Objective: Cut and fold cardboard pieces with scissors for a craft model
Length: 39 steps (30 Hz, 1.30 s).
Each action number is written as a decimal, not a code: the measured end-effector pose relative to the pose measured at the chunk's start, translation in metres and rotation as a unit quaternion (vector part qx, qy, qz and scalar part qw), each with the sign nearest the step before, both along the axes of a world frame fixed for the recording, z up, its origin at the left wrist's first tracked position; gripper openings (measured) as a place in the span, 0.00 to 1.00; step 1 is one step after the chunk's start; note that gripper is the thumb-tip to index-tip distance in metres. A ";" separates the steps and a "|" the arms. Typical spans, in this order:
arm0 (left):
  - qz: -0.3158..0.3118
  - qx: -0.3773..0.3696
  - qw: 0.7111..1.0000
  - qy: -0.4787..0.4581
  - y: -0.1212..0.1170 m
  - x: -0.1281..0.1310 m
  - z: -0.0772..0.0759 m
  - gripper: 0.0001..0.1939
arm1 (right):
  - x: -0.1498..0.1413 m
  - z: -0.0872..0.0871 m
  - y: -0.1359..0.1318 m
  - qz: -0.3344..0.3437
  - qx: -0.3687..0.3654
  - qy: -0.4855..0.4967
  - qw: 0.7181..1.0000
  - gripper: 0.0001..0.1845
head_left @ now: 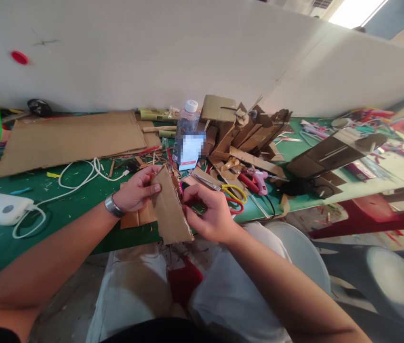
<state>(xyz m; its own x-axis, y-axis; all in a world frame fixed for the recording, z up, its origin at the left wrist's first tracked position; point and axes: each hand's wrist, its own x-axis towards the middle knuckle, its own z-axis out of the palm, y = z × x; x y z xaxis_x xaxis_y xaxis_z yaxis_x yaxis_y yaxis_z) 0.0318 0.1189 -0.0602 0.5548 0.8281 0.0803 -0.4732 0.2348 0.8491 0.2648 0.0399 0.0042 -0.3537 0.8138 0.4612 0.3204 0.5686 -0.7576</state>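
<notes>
My left hand (139,190), with a metal watch at the wrist, grips the upper left edge of a cardboard piece (170,209), thumb on its face. The piece is held tilted over the table's front edge. At its ragged right edge is my right hand (207,209), with thumb and index finger bent close together against the torn rim. Whatever lies between those fingertips is too small to make out. Beneath my left hand lies another flat cardboard piece (136,219). Just past my right hand are scissors (236,193) with yellow and red handles.
A large cardboard sheet (76,138) lies at the back left, near a white power bank (0,208) and its cable. A lit phone (191,150) leans on a plastic bottle (187,119). Cardboard structures (255,128) and a pink glue gun (259,180) are on the right.
</notes>
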 end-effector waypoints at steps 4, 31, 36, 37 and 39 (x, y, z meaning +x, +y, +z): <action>0.016 -0.001 1.000 -0.005 -0.001 0.001 0.001 0.22 | -0.001 0.002 0.001 -0.008 0.036 -0.020 0.999 0.03; 0.048 -0.022 0.998 -0.029 0.004 -0.003 0.001 0.20 | 0.004 -0.008 0.005 -0.019 -0.006 0.010 1.000 0.11; 0.020 0.036 0.999 -0.027 0.005 -0.006 0.001 0.16 | 0.009 -0.006 0.013 -0.127 0.021 0.023 0.991 0.09; 0.009 0.048 0.999 -0.015 0.004 -0.006 0.002 0.16 | 0.010 -0.004 0.013 -0.140 0.030 0.025 0.989 0.09; 0.002 0.064 0.998 0.015 0.003 -0.006 0.003 0.17 | 0.010 -0.001 0.013 -0.153 0.051 0.029 0.987 0.09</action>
<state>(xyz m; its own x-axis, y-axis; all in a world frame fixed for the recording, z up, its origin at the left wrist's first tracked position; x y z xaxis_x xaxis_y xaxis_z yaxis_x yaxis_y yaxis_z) 0.0253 0.1222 -0.0571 0.5558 0.8139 0.1693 -0.4484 0.1220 0.8855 0.2749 0.0527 0.0030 -0.0697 0.8268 0.5582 0.4458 0.5264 -0.7240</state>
